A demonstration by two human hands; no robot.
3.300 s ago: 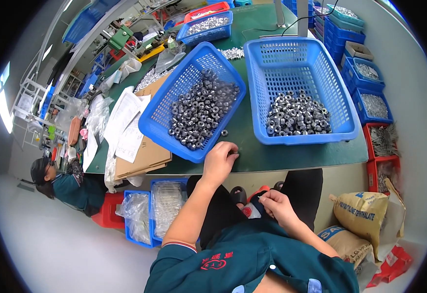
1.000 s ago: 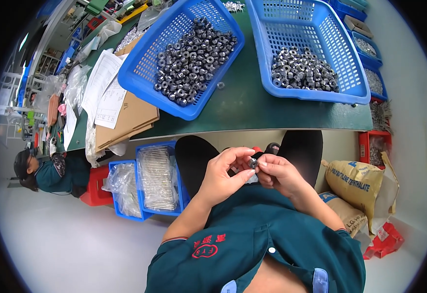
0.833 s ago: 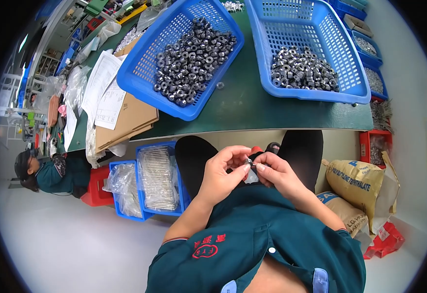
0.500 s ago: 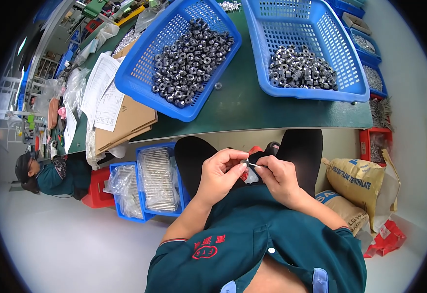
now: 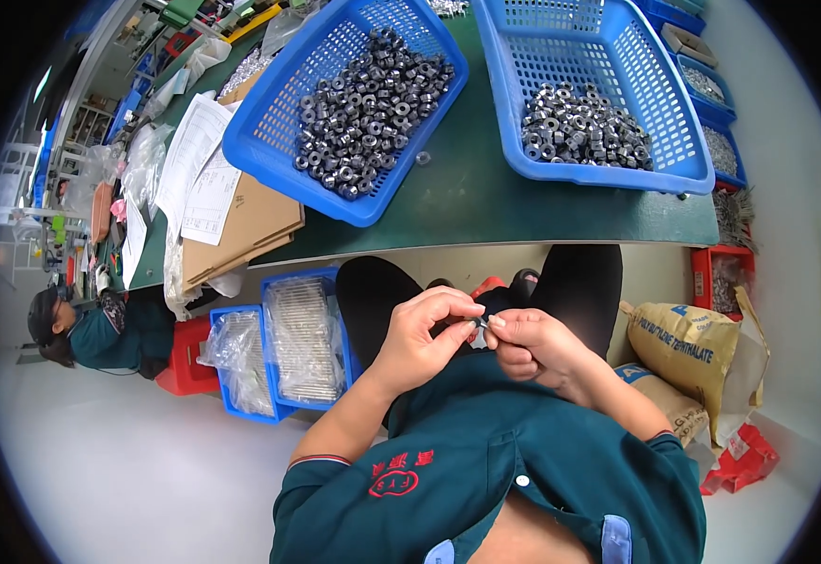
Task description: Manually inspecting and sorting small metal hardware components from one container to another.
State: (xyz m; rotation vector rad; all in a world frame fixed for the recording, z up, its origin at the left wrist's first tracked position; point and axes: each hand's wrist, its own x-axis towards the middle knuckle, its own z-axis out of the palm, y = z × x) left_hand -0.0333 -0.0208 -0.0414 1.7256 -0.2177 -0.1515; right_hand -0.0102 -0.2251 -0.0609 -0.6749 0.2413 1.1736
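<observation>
Over my lap, my left hand (image 5: pixel 429 340) is closed in a pinch of thumb and forefinger on a small dark metal ring (image 5: pixel 479 322), mostly hidden by the fingertips. Close against it, my right hand (image 5: pixel 544 350) has its thumb and forefinger pressed together at the ring, the other fingers curled in. What lies between the right fingertips is too small and covered to make out. Beyond my hands, on the green table, a left blue basket (image 5: pixel 258 150) holds a heap of dark metal rings (image 5: pixel 368 117). A right blue basket (image 5: pixel 608 175) holds a smaller heap of similar rings (image 5: pixel 584 130).
One loose ring (image 5: pixel 422 158) lies on the green table (image 5: pixel 448 202). Papers (image 5: pixel 208 202) and cardboard (image 5: pixel 250 226) are at its left. Blue crates (image 5: pixel 309 343) of bagged metal parts stand below. Sacks (image 5: pixel 678 348) are at right. Another person (image 5: pixel 114 334) sits far left.
The thin pale stick seen in my right fingers is no longer visible. My right hand has turned and moved slightly left, its fingertips now meeting the left hand's at the ring.
</observation>
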